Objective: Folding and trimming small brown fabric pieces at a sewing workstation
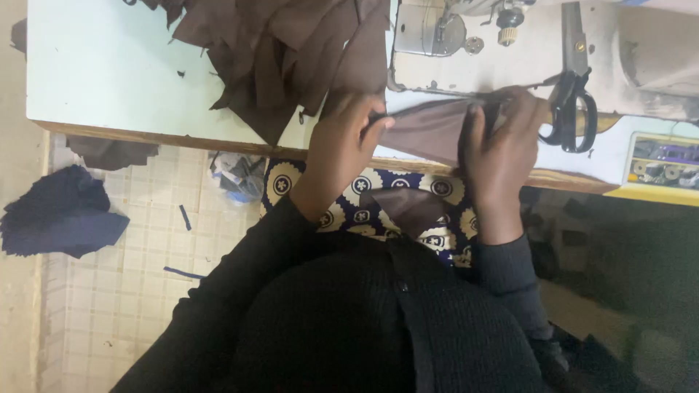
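Two hands grip one piece of brown cloth [429, 131] at the near edge of the sewing table [95, 73]. The left hand [342, 138] is closed on the cloth's left end, thumb and fingers pinching a fold; the right hand [502, 142] is closed on its right end, fingers curled over the top so the stretch between them lies fairly taut and flat.

Judging by how it drapes and creases, the cloth is light, soft and limp, with no stiffness of its own; it probably sags wherever it is not held, so it is best taken at its edges or corners, as both hands do now, and kept under slight tension. It looks matte and unlikely to slip. The colour is a plain dull brown, slightly mauve where light falls, with a folded seam along the far edge.

Just to the left, a heap of brown cloth pieces [284, 51] lies on the table, touching the left hand's far side. Beyond the hands stands the sewing machine [510, 36]; black-handled scissors [571, 94] rest just right of the right hand. Beneath the hands, a blue and cream patterned fabric [364, 196] covers the lap. Dark blue scraps [58, 215] lie on the tiled floor [124, 291], far left.
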